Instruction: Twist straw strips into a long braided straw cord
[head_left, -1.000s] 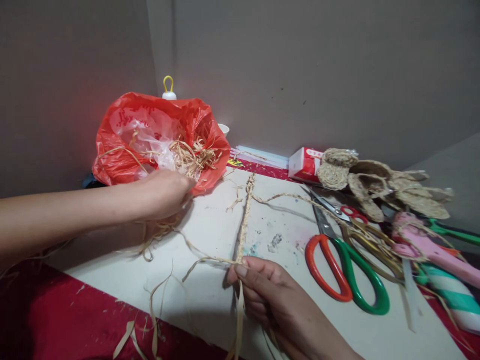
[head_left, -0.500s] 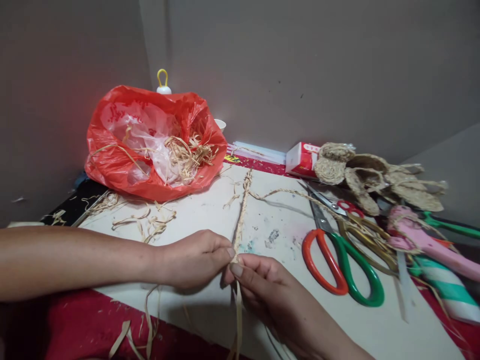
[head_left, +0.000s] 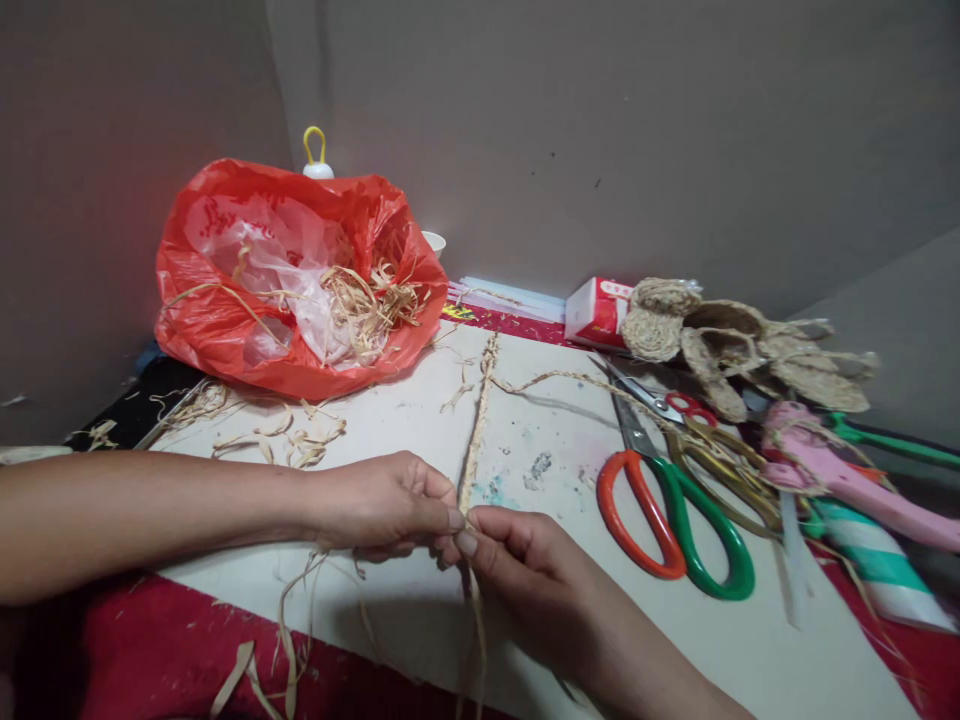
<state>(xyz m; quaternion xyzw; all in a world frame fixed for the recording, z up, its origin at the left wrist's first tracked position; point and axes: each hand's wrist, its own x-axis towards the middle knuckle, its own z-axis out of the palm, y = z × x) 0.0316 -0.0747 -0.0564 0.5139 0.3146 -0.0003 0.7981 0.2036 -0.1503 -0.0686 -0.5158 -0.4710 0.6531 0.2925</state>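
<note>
A straw-coloured braid (head_left: 475, 430) runs from the far side of the white board (head_left: 405, 425) down to my two hands. My left hand (head_left: 409, 508) pinches its near end between thumb and fingers. Close against it, my right hand (head_left: 517, 560) is closed on the same end, thumb on top. Loose fibre strands (head_left: 477, 640) hang down from between the hands toward me. A thin twisted cord (head_left: 555, 377) leads off right from the braid's far part. The fingertips partly hide the spot where the strands cross.
Left at the back stands a red plastic bag (head_left: 300, 375) with dry fibre inside. Scissors with red and green handles (head_left: 712, 530) lie right, beside a pink tool (head_left: 847, 480) and woven straw pieces (head_left: 727, 340). Fibre scraps (head_left: 307, 440) litter the board; a red-and-white box (head_left: 596, 310) sits behind.
The whole view has shifted slightly. My fingers have moved a little at the braid's end, and the hanging strands lie differently. Both hands still hold it.
</note>
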